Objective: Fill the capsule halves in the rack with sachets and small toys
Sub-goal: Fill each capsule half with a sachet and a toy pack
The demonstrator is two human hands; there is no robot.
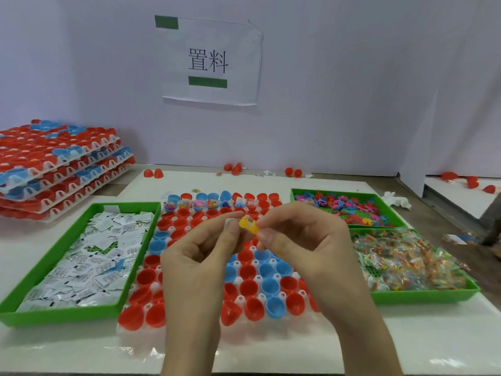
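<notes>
A white rack (235, 264) of red and blue capsule halves lies in the middle of the table. Its far row holds several halves with sachets and toys inside. Above the rack, my left hand (200, 253) and my right hand (301, 240) meet. Both pinch a small yellow toy (248, 225) between their fingertips. My left hand also holds something white behind its fingers, mostly hidden. A green tray of white sachets (89, 256) lies to the left. To the right sit a green tray of coloured plastic toys (344, 207) and a green tray of clear candy sachets (406, 259).
A stack of racks filled with capsule halves (54, 166) stands at the back left. Loose red capsule halves (235, 168) lie along the wall. A paper sign (210, 61) hangs on the wall. A crumpled white tissue (397, 200) lies at the right.
</notes>
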